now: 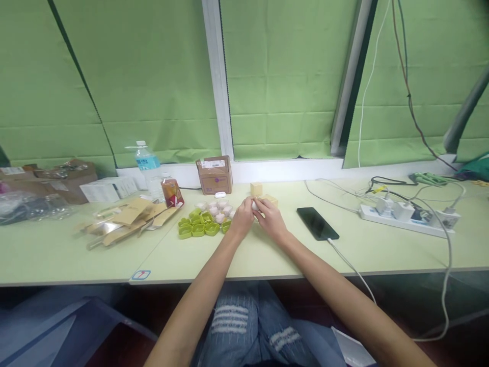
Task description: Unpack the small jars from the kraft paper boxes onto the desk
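Left hand (242,220) and right hand (270,218) meeting over the desk (267,255), fingers of both pinched on a small white piece (254,205), green cups (196,226) just left, nearest ones empty, white pieces (219,209) behind them, closed cardboard box (214,176) farthest.

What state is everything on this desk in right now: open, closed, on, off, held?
left hand, fingers closed on the small white piece
right hand, fingers closed on it too
phone, screen dark, cable attached
water bottle, upright, capped
cardboard box, closed
power strip, several plugs in
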Motion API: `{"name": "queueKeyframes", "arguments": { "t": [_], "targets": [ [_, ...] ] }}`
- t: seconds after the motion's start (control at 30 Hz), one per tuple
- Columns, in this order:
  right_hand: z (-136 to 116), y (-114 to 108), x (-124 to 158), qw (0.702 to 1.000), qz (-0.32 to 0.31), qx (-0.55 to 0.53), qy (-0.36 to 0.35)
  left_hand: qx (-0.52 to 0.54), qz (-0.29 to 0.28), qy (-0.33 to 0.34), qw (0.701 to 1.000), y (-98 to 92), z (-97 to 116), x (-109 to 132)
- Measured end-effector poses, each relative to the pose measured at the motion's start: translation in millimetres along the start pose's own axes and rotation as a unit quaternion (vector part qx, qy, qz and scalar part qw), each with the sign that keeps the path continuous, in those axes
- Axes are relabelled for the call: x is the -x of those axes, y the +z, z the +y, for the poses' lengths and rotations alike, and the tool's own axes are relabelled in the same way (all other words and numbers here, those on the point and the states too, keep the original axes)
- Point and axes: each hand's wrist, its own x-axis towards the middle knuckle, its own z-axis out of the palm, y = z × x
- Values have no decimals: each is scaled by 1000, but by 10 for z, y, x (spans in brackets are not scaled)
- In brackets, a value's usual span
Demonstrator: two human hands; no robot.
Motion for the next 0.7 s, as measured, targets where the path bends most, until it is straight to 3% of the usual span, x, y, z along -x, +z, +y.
{"name": "queueKeyframes", "arguments": {
  "t": [0.4, 0.7],
  "targets": [
    [-94, 55, -71, 999, -9, 31, -1, 37, 42, -18, 998, -74, 34, -22],
    [-108, 85, -79, 998, -12, 61, 20, 81, 24, -43, 995, -130, 59, -90]
  ]
}}
